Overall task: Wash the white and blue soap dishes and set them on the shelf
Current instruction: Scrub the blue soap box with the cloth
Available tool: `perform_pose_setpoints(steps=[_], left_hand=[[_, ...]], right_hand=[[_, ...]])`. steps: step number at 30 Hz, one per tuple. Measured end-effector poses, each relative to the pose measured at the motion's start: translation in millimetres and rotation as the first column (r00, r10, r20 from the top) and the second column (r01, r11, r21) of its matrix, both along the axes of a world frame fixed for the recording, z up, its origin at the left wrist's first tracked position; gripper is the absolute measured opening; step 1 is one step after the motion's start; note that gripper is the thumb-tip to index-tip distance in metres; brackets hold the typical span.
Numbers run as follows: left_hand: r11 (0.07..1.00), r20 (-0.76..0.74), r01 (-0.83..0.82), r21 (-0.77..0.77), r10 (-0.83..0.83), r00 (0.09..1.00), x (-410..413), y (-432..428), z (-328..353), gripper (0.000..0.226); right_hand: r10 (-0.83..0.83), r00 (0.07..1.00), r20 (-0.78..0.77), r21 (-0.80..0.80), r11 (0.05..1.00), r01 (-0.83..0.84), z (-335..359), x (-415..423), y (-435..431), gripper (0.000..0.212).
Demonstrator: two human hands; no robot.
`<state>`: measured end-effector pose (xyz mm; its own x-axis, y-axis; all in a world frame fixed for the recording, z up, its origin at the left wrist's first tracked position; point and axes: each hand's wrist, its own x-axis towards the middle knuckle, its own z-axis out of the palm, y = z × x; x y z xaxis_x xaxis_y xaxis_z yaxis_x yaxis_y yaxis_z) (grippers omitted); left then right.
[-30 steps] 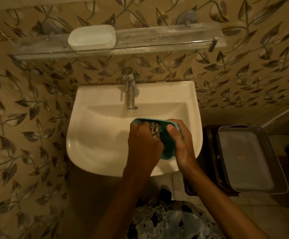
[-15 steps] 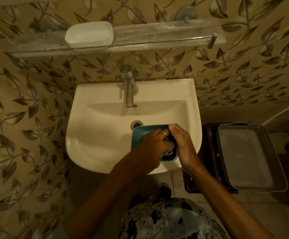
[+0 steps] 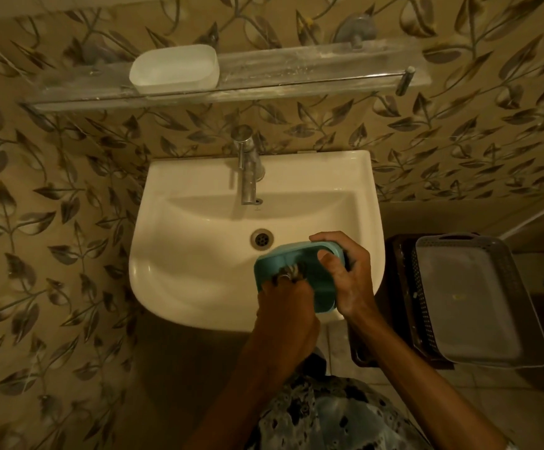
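Head view shows the blue soap dish (image 3: 321,289) tilted over the front right of the sink (image 3: 199,280), my right hand (image 3: 345,274) clamped round its far end with the thumb hooked inside, while my left hand (image 3: 283,306) is bunched on a small scrubber (image 3: 291,272) pressed into the hollow. I judge I am mid-scrub on this second dish, since the white soap dish (image 3: 173,69) already sits on the shelf (image 3: 313,76) above the tap (image 3: 248,170). Next it wants a rinse under that tap, then a lift to the bare stretch of shelf beside the white one.
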<state>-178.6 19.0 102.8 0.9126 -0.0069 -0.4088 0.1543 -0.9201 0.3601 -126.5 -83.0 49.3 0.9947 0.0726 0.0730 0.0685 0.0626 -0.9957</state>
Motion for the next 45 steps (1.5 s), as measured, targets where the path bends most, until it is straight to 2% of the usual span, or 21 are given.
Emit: perform_pose_setpoints(steps=[3,8,12,14,15,17,19,21,22,23,24,25,27,28,29,31,33,36,39,41,45], left_hand=[[0.975,-0.004,-0.032,-0.22,0.031,0.999,5,1,4,0.037],[0.917,-0.015,-0.052,-0.395,0.051,0.999,14,0,16,0.028],[0.815,-0.091,-0.106,-0.57,0.065,0.994,24,-1,22,0.019],[0.665,-0.218,-0.236,-0.708,0.113,0.97,27,0,19,0.024],[0.544,-0.304,-0.33,-0.771,0.14,0.942,28,0,17,0.027],[0.225,-0.487,-0.517,-0.826,0.178,0.855,28,-4,12,0.028],[-0.072,-0.615,-0.613,-0.787,0.174,0.769,28,-8,7,0.027],[-0.246,-0.678,-0.635,-0.732,0.174,0.714,31,-9,4,0.028],[-0.274,-0.69,-0.639,-0.719,0.172,0.703,32,-9,4,0.029],[-0.246,-0.683,-0.64,-0.728,0.177,0.709,33,-9,3,0.028],[-0.155,-0.646,-0.627,-0.764,0.191,0.739,34,-8,4,0.027],[0.006,-0.573,-0.587,-0.809,0.207,0.793,34,-7,5,0.027],[0.41,-0.325,-0.365,-0.836,0.166,0.931,33,-2,7,0.032],[0.542,-0.193,-0.205,-0.815,0.079,0.978,33,2,9,0.035],[0.603,-0.083,-0.051,-0.797,-0.026,0.996,33,6,10,0.037],[0.646,0.031,0.152,-0.748,-0.194,0.98,30,13,13,0.041],[0.702,0.072,0.257,-0.664,-0.283,0.956,24,17,15,0.048],[0.774,0.106,0.392,-0.497,-0.394,0.913,19,25,5,0.052],[0.836,0.097,0.544,-0.067,-0.538,0.838,18,43,-9,0.053],[0.832,0.068,0.531,0.161,-0.546,0.835,15,49,-13,0.057],[0.899,0.217,0.351,0.26,-0.409,0.887,7,38,-14,0.065]], right_hand=[[-0.003,1.0,0.007,-0.017,1.0,0.003,2,-1,-3,0.037],[0.003,1.0,0.028,-0.011,1.0,-0.002,3,0,-4,0.039],[-0.033,0.999,-0.014,0.027,0.999,0.033,0,-2,-8,0.04],[-0.044,0.999,-0.026,0.037,0.998,0.045,-2,-2,-12,0.039],[-0.057,0.998,-0.028,0.043,0.997,0.059,-2,-2,-15,0.039],[-0.099,0.995,-0.017,0.047,0.994,0.1,-3,-2,-19,0.041],[-0.122,0.992,-0.003,0.038,0.992,0.122,-3,-2,-21,0.043],[-0.119,0.993,-0.014,0.023,0.993,0.12,-4,-3,-20,0.046],[-0.121,0.992,-0.025,0.024,0.992,0.122,-6,-4,-20,0.048],[-0.129,0.991,-0.03,0.024,0.991,0.13,-7,-6,-20,0.048],[-0.137,0.99,-0.026,0.018,0.99,0.138,-7,-6,-20,0.047],[-0.137,0.99,-0.022,0.007,0.99,0.138,-8,-7,-20,0.046],[-0.12,0.992,-0.026,-0.015,0.993,0.12,-7,-7,-19,0.041],[-0.105,0.994,-0.041,-0.016,0.994,0.105,-5,-7,-19,0.039],[-0.086,0.995,-0.058,-0.012,0.996,0.086,-3,-6,-19,0.038],[-0.041,0.996,-0.082,0.007,0.999,0.042,1,-1,-20,0.031],[0.023,0.996,-0.09,0.005,1.0,-0.023,4,3,-19,0.024],[0.1,0.989,-0.107,-0.039,0.994,-0.104,2,6,-18,0.031],[0.119,0.986,-0.119,-0.064,0.99,-0.127,6,12,-19,0.038],[0.14,0.985,-0.1,-0.095,0.984,-0.149,12,17,-16,0.046],[0.126,0.991,-0.033,-0.101,0.986,-0.129,25,31,-6,0.047]])
